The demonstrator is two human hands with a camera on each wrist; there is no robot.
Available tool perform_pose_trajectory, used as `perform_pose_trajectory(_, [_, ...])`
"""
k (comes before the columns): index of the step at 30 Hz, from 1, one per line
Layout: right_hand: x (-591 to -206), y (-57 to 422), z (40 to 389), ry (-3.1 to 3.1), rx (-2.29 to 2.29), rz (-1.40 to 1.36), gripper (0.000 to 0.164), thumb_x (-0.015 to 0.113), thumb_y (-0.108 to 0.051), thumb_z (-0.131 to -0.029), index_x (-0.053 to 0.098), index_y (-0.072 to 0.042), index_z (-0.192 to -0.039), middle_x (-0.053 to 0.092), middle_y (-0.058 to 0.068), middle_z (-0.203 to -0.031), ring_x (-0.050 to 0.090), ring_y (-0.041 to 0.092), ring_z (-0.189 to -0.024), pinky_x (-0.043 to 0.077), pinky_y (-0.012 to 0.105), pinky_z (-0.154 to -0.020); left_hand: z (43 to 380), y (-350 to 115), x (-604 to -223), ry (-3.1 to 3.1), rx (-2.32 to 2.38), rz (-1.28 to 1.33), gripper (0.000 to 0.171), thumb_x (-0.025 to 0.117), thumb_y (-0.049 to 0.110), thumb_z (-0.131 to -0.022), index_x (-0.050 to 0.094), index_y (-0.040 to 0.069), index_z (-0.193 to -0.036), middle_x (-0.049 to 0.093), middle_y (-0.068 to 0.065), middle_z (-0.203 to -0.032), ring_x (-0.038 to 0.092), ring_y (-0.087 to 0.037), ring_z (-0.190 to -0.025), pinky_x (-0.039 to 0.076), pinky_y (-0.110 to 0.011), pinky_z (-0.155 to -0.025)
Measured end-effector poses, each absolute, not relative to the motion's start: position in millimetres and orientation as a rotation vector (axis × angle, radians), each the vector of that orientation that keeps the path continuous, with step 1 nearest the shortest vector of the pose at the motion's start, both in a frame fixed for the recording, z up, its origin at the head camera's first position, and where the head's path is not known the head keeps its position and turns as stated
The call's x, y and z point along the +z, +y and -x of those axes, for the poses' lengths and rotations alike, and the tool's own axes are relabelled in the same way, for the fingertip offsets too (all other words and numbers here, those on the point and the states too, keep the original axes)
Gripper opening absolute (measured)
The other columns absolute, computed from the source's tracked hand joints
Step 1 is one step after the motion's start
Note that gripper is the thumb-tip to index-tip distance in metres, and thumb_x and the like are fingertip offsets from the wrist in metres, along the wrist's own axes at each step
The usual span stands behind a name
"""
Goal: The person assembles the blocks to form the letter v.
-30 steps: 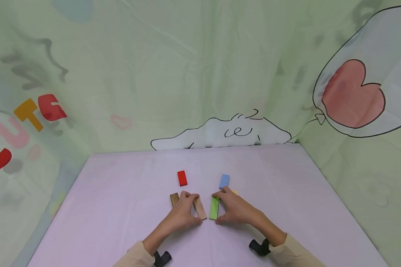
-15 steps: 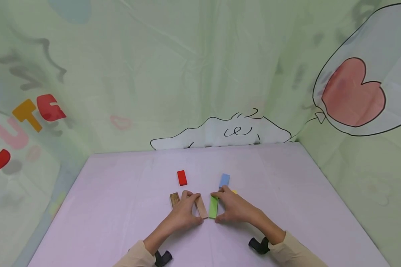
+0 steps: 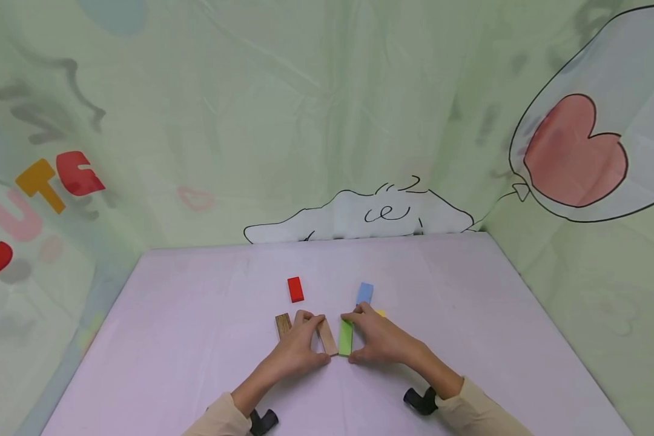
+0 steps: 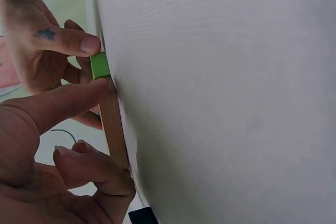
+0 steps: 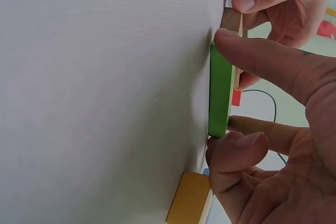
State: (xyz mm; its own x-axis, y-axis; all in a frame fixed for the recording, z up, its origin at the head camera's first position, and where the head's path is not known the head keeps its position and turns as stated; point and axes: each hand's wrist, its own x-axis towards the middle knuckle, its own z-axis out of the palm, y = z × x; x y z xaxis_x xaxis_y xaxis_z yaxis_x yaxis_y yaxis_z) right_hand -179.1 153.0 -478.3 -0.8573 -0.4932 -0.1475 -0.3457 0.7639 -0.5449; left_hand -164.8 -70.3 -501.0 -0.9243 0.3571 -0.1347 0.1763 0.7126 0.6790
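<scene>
In the head view my left hand (image 3: 300, 349) pinches a light wooden block (image 3: 327, 337) end to end, thumb at the near end and fingers at the far end. My right hand (image 3: 383, 339) pinches a green block (image 3: 346, 338) the same way. Both blocks lie on the table, their near ends together or almost so and their far ends spread apart. The left wrist view shows the wooden block (image 4: 114, 125) side-on, with the green block (image 4: 100, 65) just beyond my left thumb. From the right wrist, the green block (image 5: 220, 87) runs between thumb and fingers.
Beside my left hand lies a dark brown wooden block (image 3: 283, 325). Farther back are a red block (image 3: 295, 289) and a blue block (image 3: 364, 293). A yellow block (image 3: 381, 313), mostly hidden, sits behind my right hand. The pale table (image 3: 169, 339) meets a printed cloth wall.
The near ends of the wooden and green blocks have drawn together, as the green block slid slightly left and the wooden one slightly right. Both hands keep their grip.
</scene>
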Motion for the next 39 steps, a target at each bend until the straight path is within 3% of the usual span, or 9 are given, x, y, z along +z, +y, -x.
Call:
perform_pose_trajectory(27, [-479.2, 153.5, 178.1, 2.691, -0.734, 0.675, 0.083, 0.098, -0.021, -0.074, 0.061, -0.001, -0.145, 0.054, 0.012, -0.131, 0.058, 0.019, -0.103, 0.056, 0.037, -0.091, 163.9, -72.8, -499.8, 2.649, 0.998, -0.463, 0.082, 0.085, 0.020, -0.083, 0.051, 0.002, -0.154, 0.046, -0.016, -0.150, 0.058, -0.029, -0.117, 0.056, -0.051, -0.096])
perform_pose_trajectory(33, [-477.2, 154.1, 179.7, 2.673, -0.721, 0.669, 0.090, 0.099, -0.024, -0.073, 0.056, -0.003, -0.150, 0.055, 0.015, -0.133, 0.061, 0.021, -0.106, 0.058, 0.043, -0.094, 162.4, -73.6, -501.1, 2.644, 1.000, -0.462, 0.084, 0.086, 0.021, -0.083, 0.049, 0.003, -0.156, 0.044, -0.016, -0.152, 0.059, -0.029, -0.116, 0.057, -0.051, -0.093])
perform_pose_trajectory(35, [-473.5, 155.8, 182.8, 2.681, -0.719, 0.673, 0.093, 0.099, -0.026, -0.072, 0.055, -0.004, -0.151, 0.056, 0.016, -0.133, 0.062, 0.022, -0.107, 0.058, 0.044, -0.094, 161.8, -74.0, -500.9, 2.629, 1.030, -0.472, 0.086, 0.086, 0.021, -0.082, 0.046, 0.004, -0.157, 0.041, -0.018, -0.154, 0.062, -0.023, -0.104, 0.058, -0.041, -0.087])
perform_pose_trajectory(39, [-465.3, 164.0, 195.9, 2.746, -0.750, 0.682, 0.082, 0.096, -0.028, -0.077, 0.059, -0.005, -0.147, 0.061, 0.017, -0.130, 0.059, 0.015, -0.090, 0.054, 0.030, -0.081, 158.5, -74.1, -498.9, 2.611, 1.108, -0.502, 0.088, 0.085, 0.021, -0.085, 0.042, 0.005, -0.159, 0.035, -0.019, -0.157, 0.059, -0.008, -0.076, 0.051, -0.023, -0.069])
